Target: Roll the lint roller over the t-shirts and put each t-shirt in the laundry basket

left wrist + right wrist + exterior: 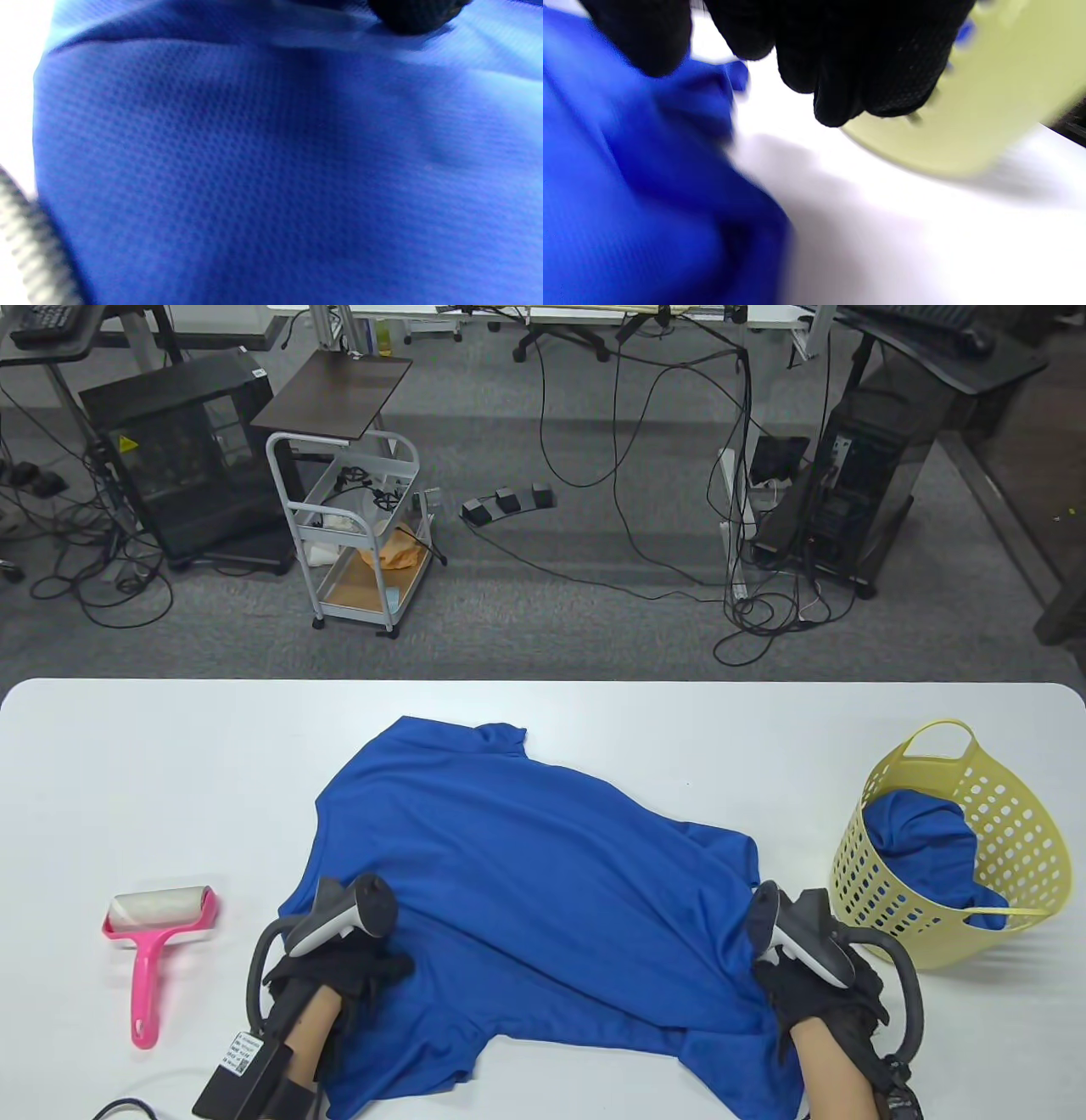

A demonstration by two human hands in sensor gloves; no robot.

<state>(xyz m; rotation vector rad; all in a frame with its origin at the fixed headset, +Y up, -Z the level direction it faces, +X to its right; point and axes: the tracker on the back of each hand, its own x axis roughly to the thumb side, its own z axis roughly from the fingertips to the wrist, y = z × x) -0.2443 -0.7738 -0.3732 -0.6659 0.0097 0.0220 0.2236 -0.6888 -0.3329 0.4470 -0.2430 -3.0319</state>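
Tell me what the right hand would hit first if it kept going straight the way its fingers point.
Probably the yellow laundry basket: the right hand has its fingers aimed at its near wall, just ahead. Depth is blurry.

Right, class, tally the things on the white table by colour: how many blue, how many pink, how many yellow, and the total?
Blue: 2, the t-shirt spread on the table and the t-shirt in the basket
Pink: 1, the lint roller
Yellow: 1, the laundry basket
Total: 4
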